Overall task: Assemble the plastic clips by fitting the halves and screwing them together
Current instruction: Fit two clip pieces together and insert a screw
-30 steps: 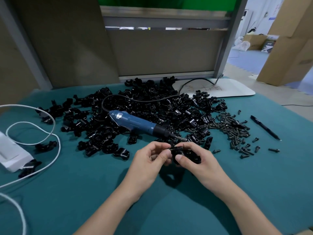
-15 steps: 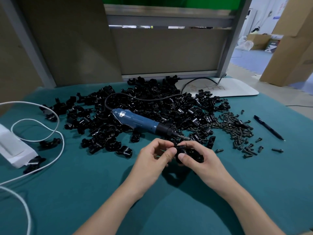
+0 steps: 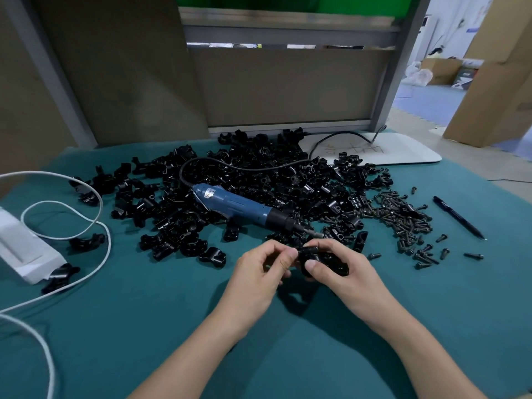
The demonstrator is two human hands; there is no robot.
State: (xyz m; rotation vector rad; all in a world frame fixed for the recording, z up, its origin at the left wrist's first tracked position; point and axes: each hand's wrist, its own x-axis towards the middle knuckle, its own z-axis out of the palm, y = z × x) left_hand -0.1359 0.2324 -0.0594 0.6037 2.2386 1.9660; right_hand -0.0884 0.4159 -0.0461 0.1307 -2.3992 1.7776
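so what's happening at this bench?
A person is putting together a black plastic clip over the teal table. The right hand grips the clip; the left hand pinches at its end, whether on a screw I cannot tell. The blue electric screwdriver lies untouched on the pile of clip halves, loose screws beside it.

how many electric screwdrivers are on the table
1: the blue screwdriver lies across the pile of black clip halves, mid-table; the pile could hide another.

No legible text — screwdriver label (image 3: 211,194), white board scribbles (image 3: 353,148) unreadable.
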